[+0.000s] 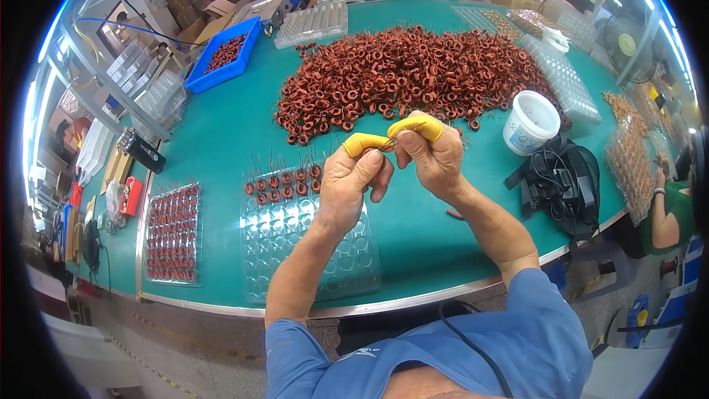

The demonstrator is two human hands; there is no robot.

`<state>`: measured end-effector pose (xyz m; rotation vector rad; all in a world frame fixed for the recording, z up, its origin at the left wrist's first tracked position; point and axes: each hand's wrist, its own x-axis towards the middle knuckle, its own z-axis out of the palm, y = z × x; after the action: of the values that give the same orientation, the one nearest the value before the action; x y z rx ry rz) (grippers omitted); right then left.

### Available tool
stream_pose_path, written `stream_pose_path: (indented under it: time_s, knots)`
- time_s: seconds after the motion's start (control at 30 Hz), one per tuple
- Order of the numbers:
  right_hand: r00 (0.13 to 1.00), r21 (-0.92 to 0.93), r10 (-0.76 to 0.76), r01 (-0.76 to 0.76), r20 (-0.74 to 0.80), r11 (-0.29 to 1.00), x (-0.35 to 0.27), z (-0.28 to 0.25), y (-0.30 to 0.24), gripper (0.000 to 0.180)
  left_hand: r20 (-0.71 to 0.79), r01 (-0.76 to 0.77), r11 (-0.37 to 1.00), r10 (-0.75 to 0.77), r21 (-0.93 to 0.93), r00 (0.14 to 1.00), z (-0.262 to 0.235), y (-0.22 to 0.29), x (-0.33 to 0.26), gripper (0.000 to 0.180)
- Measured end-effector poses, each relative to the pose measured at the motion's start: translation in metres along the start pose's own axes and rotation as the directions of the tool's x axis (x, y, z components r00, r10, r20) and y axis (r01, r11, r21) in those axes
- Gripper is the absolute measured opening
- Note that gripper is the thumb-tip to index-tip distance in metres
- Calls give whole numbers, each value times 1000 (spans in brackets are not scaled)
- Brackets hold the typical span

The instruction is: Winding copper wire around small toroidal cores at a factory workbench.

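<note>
While our left hand [346, 186] grasps a red coil [371, 151] and our right hand [432, 155] pinches its rightward leads [391, 145], we list it past the far right corner of the clear tray [281, 253], left hand nearer.

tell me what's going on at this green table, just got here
A person in a blue shirt is holding a small red coil, mostly hidden by the fingers, between the left hand and right hand, pinching around its thin wires. Yellow covers sit on both index fingers. Beyond the hands lies a big pile of similar coils. In the clear tray nearby, coils stand in the far rows. Another tray, further left, holds many rows.
</note>
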<state>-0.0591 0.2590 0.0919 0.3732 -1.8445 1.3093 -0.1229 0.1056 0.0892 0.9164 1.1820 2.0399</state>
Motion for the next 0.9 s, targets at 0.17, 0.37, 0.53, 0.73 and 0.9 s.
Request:
stream_pose_path:
  time_s: [0.17, 0.37, 0.53, 0.73, 0.9]
  knots:
    - [988, 7, 153, -153, 21, 988, 2, -1, -1, 27, -37, 18, 992, -14, 122, 999, -2, 1, 1, 25]
    - [948, 201, 318, -315, 17, 928, 4, 1, 6, 23, -70, -54, 982, 67, 183, 995, 4, -6, 3, 29]
    - [918, 374, 391, -387, 67, 843, 6, -2, 10, 24, 11, -85, 993, 85, 85, 996, 3, -7, 2, 34]
    - [906, 440, 417, -403, 70, 803, 8, -2, 12, 28, 78, -150, 984, 143, 101, 987, 1, -9, 2, 30]
    - [883, 300, 468, -436, -41, 849, 16, -10, 13, 34, -66, -214, 886, 264, 412, 962, -5, -10, 6, 27]
